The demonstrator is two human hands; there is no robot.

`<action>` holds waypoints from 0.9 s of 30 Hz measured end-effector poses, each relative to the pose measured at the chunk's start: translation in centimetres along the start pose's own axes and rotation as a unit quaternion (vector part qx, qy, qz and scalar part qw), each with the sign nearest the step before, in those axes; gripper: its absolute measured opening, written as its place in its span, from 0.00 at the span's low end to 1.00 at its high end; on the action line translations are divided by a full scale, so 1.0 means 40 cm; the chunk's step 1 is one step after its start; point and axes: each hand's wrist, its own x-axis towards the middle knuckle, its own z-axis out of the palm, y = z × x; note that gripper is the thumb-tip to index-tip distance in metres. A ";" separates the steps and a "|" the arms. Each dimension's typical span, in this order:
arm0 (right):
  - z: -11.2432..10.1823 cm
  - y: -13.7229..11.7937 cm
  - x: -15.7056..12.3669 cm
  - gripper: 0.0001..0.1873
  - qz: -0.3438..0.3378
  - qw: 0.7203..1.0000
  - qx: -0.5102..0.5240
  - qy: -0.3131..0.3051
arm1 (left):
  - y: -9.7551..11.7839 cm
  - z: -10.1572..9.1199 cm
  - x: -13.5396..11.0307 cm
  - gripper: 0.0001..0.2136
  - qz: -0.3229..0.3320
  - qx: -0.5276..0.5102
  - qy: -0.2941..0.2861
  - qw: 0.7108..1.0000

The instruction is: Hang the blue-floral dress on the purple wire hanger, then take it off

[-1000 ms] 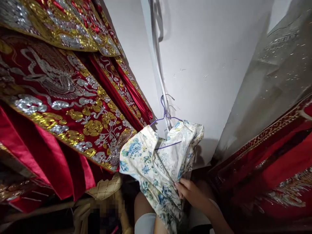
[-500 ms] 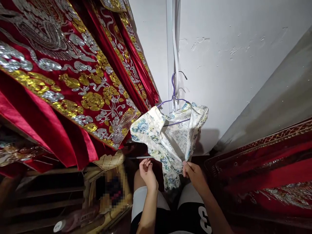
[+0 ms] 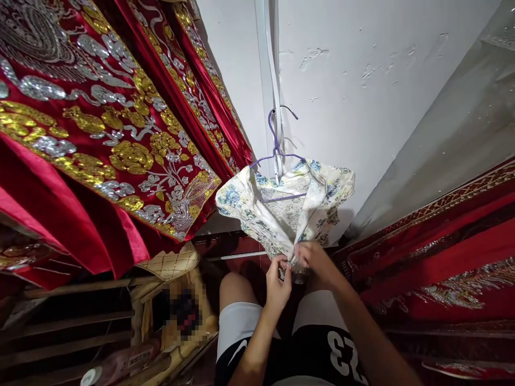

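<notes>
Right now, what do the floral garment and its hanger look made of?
Floral garment: looks like thin satin-like woven cloth, slight sheen, soft folds where both hands bunch it.
Hanger: thin wire, apparently purple-coated; slender bent hook.

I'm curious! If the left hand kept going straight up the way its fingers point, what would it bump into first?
Probably the floral garment: the left hand already pinches its bunched lower end, beside the right hand. Depth is hard to judge.

My left hand (image 3: 278, 283) and right hand (image 3: 316, 261) pinch the gathered hem of the floral garment (image 3: 287, 209) together. Above them it hangs on a purple hanger (image 3: 277, 150); red embroidered robes (image 3: 108, 139) hang left of my hands.
</notes>
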 end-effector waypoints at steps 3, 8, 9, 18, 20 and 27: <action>-0.048 -0.140 0.067 0.16 -0.036 0.999 0.025 0.006 | 0.002 0.003 -0.011 0.08 -0.001 0.018 -0.006 1.000; -0.046 -0.392 0.124 0.14 -0.145 0.984 0.098 0.025 | 0.010 0.032 -0.033 0.08 -0.011 0.024 -0.045 0.999; -0.036 -0.421 0.125 0.14 -0.166 0.980 0.110 0.023 | 0.012 0.033 -0.032 0.08 -0.012 0.022 -0.058 0.998; 0.021 -0.369 0.088 0.18 -0.165 0.980 0.108 0.032 | 0.255 -0.089 0.190 0.12 0.205 0.006 0.016 0.979; 0.022 -0.364 0.081 0.18 -0.183 0.978 0.096 0.035 | 0.353 -0.118 0.269 0.15 0.288 0.035 0.035 0.956; 0.019 -0.328 0.099 0.16 -0.287 0.954 0.004 0.080 | 0.532 -0.105 0.387 0.06 0.385 0.195 -0.018 0.902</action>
